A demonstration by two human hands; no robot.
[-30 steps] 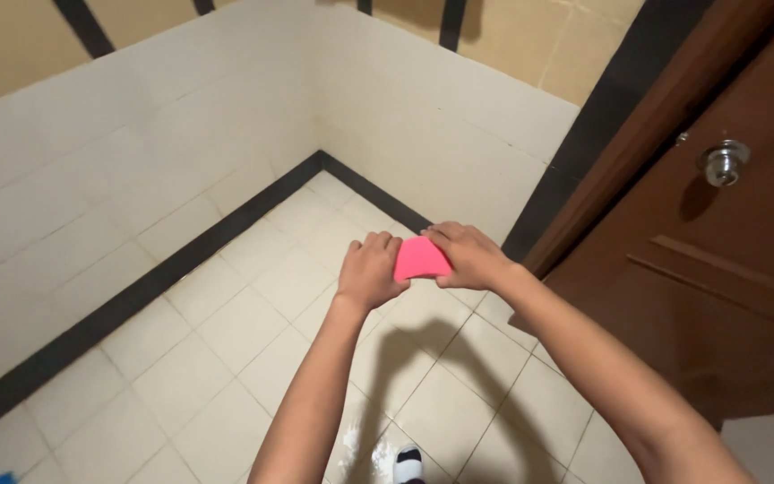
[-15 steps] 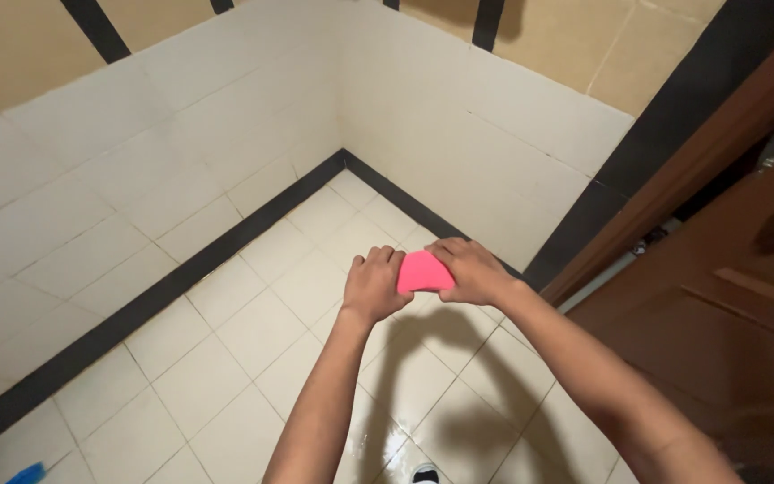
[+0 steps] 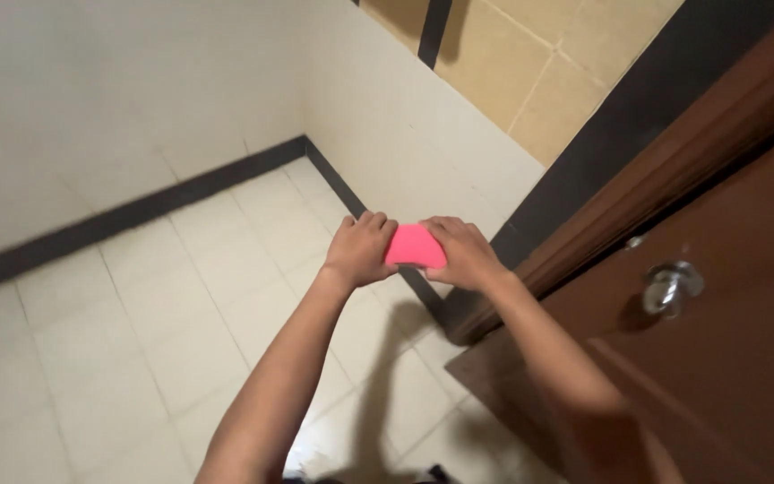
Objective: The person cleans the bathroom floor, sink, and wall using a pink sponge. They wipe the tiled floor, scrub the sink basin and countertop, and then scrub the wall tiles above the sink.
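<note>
- Pink pad [image 3: 414, 245] (sponge or folded cloth, can't tell which) sits mid-air at frame centre, pinched from both ends, well above the floor.
- Left hand [image 3: 360, 249] at 9 o'clock of the pad, fingers curled over its edge; grip closed on it.
- Right hand [image 3: 463, 254] at 3 o'clock, fingers wrapped over the top edge; grip closed on it too.
- Risk 1: only the pad's edges are held. If it's wet or soapy, a squeeze could pop it out and it drops to the tiled floor [image 3: 136, 332].
- Risk 2: floor at 6 o'clock shows a glossy glare patch [image 3: 315, 453], poss. wet; slip hazard w/ both arms stretched fwd.
- Risk 3: brown door [image 3: 727, 376] at 3–4 o'clock stands near the right elbow; its bottom corner reaches out over the tiles. A swing or a step right = knock on the arm.
- Metal knob [image 3: 669, 285] at 3 o'clock, well apart from the hands, about arm height.
- Door frame [image 3: 665, 152] runs diagonally at 1–2 o'clock, dark strip beside it.
- White wall tiles [image 3: 118, 99] from 9 to 12 o'clock, black skirting band [image 3: 136, 215] along the base, corner at 12.
- Nothing between hands and wall corner; only the door crowds the right side.
</note>
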